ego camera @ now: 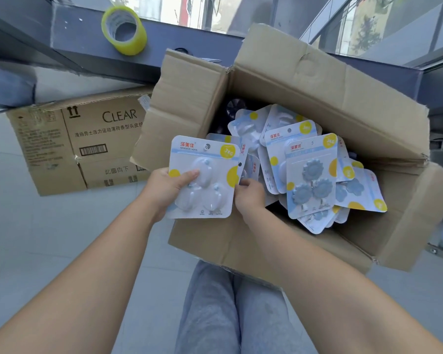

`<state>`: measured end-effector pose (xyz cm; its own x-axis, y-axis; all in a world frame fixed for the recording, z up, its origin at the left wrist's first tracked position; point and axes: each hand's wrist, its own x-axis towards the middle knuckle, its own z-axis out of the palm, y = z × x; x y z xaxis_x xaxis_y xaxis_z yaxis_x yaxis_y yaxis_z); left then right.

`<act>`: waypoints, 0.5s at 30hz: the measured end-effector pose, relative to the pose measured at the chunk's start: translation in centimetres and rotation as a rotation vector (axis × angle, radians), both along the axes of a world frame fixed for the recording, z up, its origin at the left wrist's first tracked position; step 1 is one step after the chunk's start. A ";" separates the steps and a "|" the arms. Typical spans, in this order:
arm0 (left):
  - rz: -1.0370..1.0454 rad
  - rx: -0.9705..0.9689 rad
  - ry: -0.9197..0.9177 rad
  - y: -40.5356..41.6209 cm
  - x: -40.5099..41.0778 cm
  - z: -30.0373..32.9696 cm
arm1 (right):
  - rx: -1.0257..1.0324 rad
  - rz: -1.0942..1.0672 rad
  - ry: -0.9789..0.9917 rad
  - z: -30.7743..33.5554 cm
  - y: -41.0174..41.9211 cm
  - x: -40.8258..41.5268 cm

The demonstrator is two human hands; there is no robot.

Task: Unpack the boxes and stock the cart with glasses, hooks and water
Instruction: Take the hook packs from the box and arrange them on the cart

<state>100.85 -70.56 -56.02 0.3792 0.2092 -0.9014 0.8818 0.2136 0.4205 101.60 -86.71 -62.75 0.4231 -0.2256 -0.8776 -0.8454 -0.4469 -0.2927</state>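
Above grey-trousered knees [230, 307], both forearms reach forward: left hand [164, 190] grips a white hook pack [205, 177], thumb across its front; right hand [250, 195] pinches another pack's edge inside the open cardboard box [304, 80] of hook packs [310, 180]

Yellow tape roll [124, 30] on a grey ledge [87, 34] — below it, a closed "CLEAR" carton [82, 146], perhaps shampoo

Matt creased cardboard box [304, 80]; by the fingers [189, 175], glossy plastic-blistered paper hook card [205, 175]; beyond them, shiny yellow tape roll [124, 30].
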 end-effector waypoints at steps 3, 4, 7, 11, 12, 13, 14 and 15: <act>-0.034 0.005 0.011 0.4 0.0 0.2 | 0.016 -0.002 -0.013 -0.5 0.1 1.1; -0.045 0.006 0.011 0.5 0.0 0.3 | 0.014 0.019 -0.016 -0.5 0.2 1.4; -0.055 0.003 0.001 0.4 0.0 0.7 | 0.010 0.049 -0.051 0.4 0.4 2.5; -0.040 -0.026 -0.022 0.2 0.4 1.9 | -0.052 -0.013 -0.232 4.1 -0.7 4.4; -0.043 -0.029 -0.027 0.4 0.5 2.3 | -0.066 -0.025 -0.308 5.4 -1.3 5.0; -0.054 -0.028 -0.033 0.5 0.7 2.7 | -0.086 -0.011 -0.407 6.6 -2.1 5.6; -0.067 -0.027 -0.037 0.7 0.9 3.3 | -0.104 0.014 -0.516 8.1 -2.9 6.3; -0.082 -0.028 -0.042 0.9 1.2 3.9 | -0.120 0.034 -0.620 9.5 -3.9 7.0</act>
<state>102.02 -69.62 -52.15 0.4312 0.1510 -0.8895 0.8787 0.1536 0.4520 108.61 -90.63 -53.20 0.8534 -0.2847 -0.4366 -0.5196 -0.5310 -0.6694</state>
